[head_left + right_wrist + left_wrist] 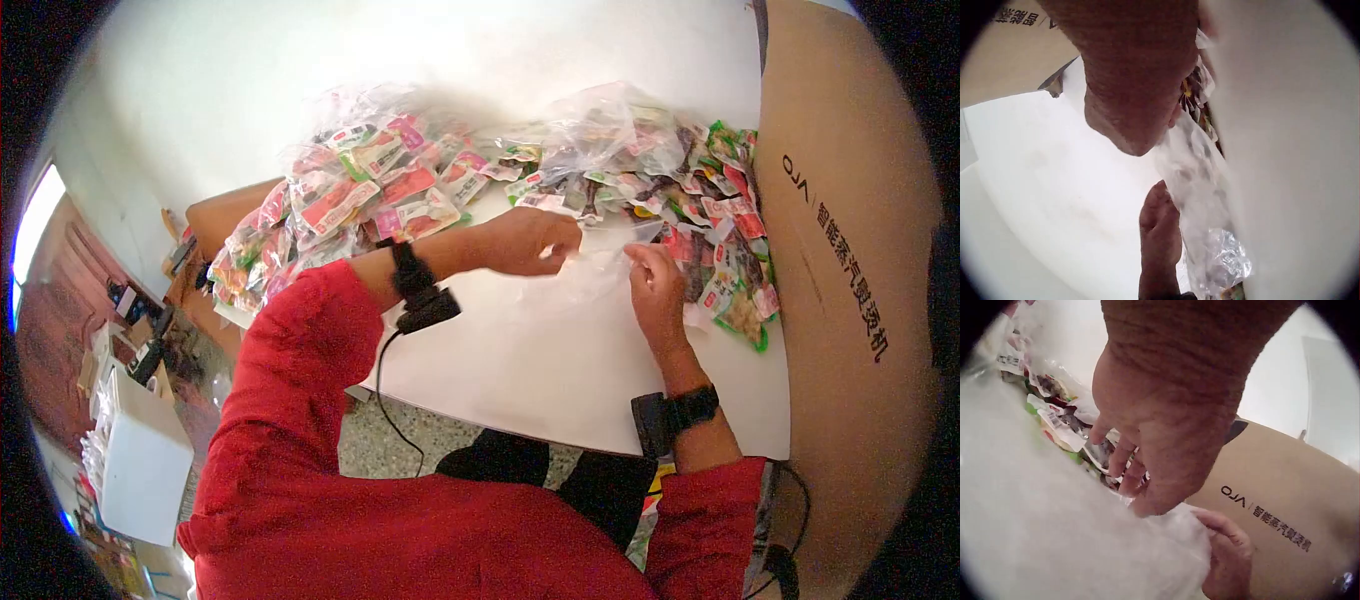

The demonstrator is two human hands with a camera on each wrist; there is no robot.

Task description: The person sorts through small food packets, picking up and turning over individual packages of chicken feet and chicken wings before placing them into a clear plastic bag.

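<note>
A thin clear plastic bag [590,278] stretches between the two hands over the white table [480,340]. My left hand [535,242] pinches one side of it, fingers curled under and partly hidden. On the other side my right hand [657,287] grips the bag between thumb and fingers. The right wrist view shows the crumpled film [1194,178] running from one hand to the other. Just beyond the hands lies a heap of small printed food packets [690,200], red, white and green, with some loose clear plastic over it.
A second heap of packets [375,185], pink, red and white, lies at the left of the table under clear plastic. A tall brown cardboard box [850,300] stands along the right edge. A white wall [240,100] rises behind. Cables hang from both wrist cameras.
</note>
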